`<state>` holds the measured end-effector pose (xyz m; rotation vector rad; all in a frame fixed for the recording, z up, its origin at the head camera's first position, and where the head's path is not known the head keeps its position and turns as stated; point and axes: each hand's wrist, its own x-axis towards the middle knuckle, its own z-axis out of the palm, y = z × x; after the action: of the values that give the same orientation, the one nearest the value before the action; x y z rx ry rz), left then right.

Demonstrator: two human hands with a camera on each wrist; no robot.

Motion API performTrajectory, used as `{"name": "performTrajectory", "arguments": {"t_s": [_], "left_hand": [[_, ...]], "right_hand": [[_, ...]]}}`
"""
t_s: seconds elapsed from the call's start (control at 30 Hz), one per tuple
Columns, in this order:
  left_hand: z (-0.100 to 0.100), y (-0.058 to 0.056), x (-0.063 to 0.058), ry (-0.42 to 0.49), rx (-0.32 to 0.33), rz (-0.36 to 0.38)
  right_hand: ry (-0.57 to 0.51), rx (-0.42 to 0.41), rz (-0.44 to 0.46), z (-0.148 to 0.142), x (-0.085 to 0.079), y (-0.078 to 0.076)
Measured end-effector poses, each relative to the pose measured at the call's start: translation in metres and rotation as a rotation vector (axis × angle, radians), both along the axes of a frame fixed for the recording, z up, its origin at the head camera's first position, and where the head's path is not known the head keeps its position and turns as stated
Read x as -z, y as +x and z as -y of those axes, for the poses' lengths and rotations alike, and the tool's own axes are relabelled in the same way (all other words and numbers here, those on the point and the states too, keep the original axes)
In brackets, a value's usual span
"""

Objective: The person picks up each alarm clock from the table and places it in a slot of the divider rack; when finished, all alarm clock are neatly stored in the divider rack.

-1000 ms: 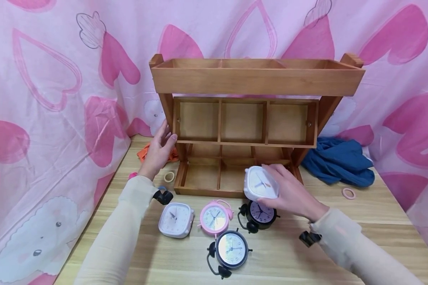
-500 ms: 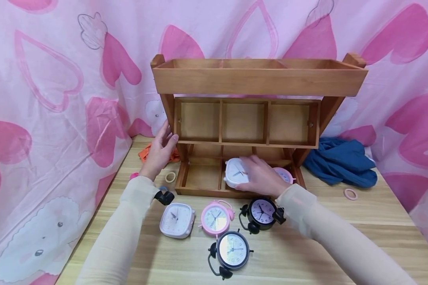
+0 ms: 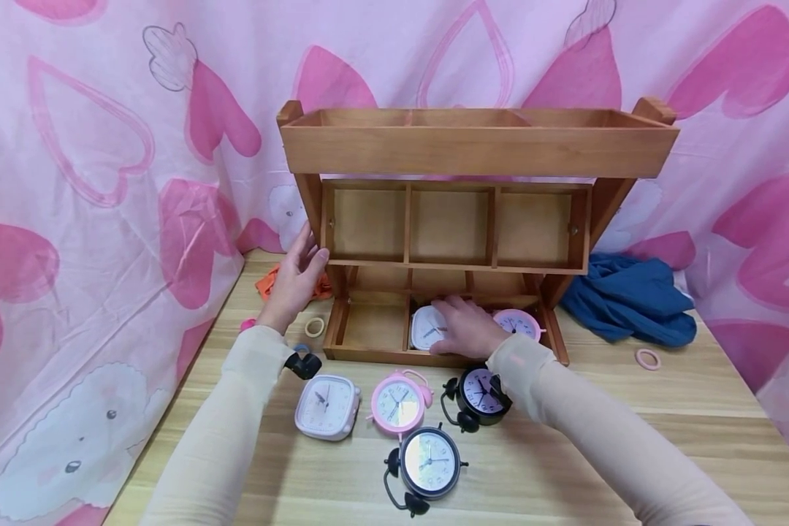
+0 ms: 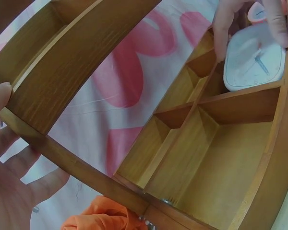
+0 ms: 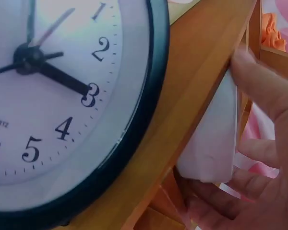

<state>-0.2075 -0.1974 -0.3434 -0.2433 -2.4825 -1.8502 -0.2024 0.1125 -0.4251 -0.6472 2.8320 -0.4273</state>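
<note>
My right hand (image 3: 468, 329) grips a white square alarm clock (image 3: 426, 329) in the bottom tier of a wooden rack (image 3: 476, 150). In the left wrist view the white clock (image 4: 254, 60) sits in the compartment beside the bare left one, fingers along both its sides. The right wrist view shows the clock's pale side (image 5: 211, 136) between thumb and fingers, behind the tier's front board. My left hand (image 3: 294, 281) holds the rack's left side, thumb (image 4: 1, 93) in front and fingers behind the upright. A pink round clock (image 3: 518, 324) lies in the right bottom compartment, partly hidden by my right hand.
On the table in front lie a white square clock (image 3: 327, 407), a pink clock (image 3: 397, 403) and two black twin-bell clocks, one (image 3: 429, 462) nearer, the other (image 3: 478, 394) under my right wrist. Orange cloth (image 3: 267, 281), blue cloth (image 3: 631, 299) and small rings flank the rack.
My right hand has carried the white clock from above the black clock leftward and forward, then down into the rack's bottom tier. My left hand has stayed at the rack's side.
</note>
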Motion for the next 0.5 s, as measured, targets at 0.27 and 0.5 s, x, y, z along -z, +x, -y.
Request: {"name": "performTrajectory", "arguments": {"t_s": [0.27, 0.5], "left_hand": [[0.000, -0.001, 0.002, 0.003, 0.004, -0.023], [0.000, -0.001, 0.001, -0.013, 0.000, -0.010]], "right_hand": [[-0.015, -0.041, 0.006, -0.009, -0.002, 0.002], [-0.164, -0.003, -0.045, -0.034, -0.033, 0.019]]}}
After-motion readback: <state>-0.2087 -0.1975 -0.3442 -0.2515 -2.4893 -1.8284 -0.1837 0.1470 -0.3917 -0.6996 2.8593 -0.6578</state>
